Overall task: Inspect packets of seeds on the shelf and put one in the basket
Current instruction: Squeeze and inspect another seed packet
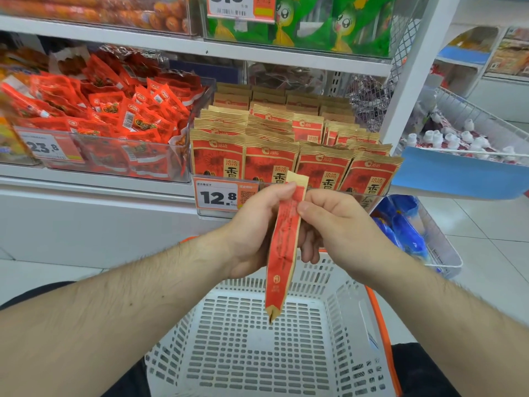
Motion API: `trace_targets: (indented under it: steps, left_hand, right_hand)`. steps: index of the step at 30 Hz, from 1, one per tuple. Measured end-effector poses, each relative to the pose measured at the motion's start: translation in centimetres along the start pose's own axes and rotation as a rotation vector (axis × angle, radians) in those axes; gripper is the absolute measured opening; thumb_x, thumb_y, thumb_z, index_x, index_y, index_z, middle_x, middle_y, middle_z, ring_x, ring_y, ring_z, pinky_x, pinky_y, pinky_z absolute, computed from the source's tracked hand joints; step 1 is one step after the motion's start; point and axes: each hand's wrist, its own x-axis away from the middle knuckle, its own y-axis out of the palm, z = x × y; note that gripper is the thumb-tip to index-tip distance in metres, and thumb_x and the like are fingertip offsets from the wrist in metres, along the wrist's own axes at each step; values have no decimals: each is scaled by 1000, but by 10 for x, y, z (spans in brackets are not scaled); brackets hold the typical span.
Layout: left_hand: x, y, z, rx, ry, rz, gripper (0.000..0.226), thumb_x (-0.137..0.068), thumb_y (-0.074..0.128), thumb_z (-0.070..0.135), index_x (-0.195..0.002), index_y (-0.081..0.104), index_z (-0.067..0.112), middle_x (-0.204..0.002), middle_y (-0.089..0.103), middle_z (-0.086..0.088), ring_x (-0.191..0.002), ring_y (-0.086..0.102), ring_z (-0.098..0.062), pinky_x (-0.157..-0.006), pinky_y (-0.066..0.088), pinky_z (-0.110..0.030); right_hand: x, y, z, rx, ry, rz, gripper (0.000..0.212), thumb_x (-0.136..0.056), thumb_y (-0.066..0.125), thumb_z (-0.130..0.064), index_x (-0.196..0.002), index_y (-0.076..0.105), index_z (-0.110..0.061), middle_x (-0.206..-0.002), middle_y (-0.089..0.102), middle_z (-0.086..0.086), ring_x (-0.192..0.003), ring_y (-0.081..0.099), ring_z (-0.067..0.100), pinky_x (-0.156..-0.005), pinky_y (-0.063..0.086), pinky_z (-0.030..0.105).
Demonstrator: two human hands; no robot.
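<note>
A red and tan seed packet (pixel 282 253) hangs edge-on above the white plastic basket (pixel 346 325). My left hand (pixel 252 224) grips its left side near the top, and my right hand (pixel 332 224) pinches its right side with the thumb on the edge. Behind my hands, rows of matching seed packets (pixel 274 144) stand upright in a clear bin on the shelf, above a price tag reading 12.8 (pixel 219 197). Nothing lies in the basket.
A clear bin of small red snack packets (pixel 114 116) sits to the left with a 23.8 tag. Green packets (pixel 309 21) fill the shelf above. To the right, a wire bin (pixel 469 130) holds small white-capped items, and a lower bin (pixel 412 230) holds blue packets.
</note>
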Motion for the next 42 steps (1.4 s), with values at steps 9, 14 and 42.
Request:
trace_targets:
  steps: [9, 14, 42]
  left_hand:
    - [1, -4, -4, 36, -20, -12, 69, -91, 29, 50, -59, 61, -2, -55, 54, -20, -58, 55, -32, -54, 49, -26]
    - [1, -5, 2, 110, -3, 203, 50, -97, 35, 49, -79, 57, 8, -63, 52, -12, -56, 52, -24, -59, 46, -31]
    - [-5, -16, 4, 225, 24, 441, 47, -92, 42, 58, -78, 51, 14, -61, 47, -3, -52, 45, -16, -62, 39, -32]
  right_hand:
    - [2, -1, -2, -41, -27, 27, 31, -103, 44, -8, -74, 57, -6, -55, 60, 9, -42, 55, 20, -45, 43, 31]
    - [8, -9, -6, 69, -53, -32, 20, -87, 67, 1, -70, 57, -3, -59, 63, 14, -48, 63, 24, -50, 50, 33]
    - [12, -12, -3, 305, 68, -381, 10, -90, 65, 0, -87, 70, 9, -80, 73, 23, -71, 74, 21, -66, 60, 29]
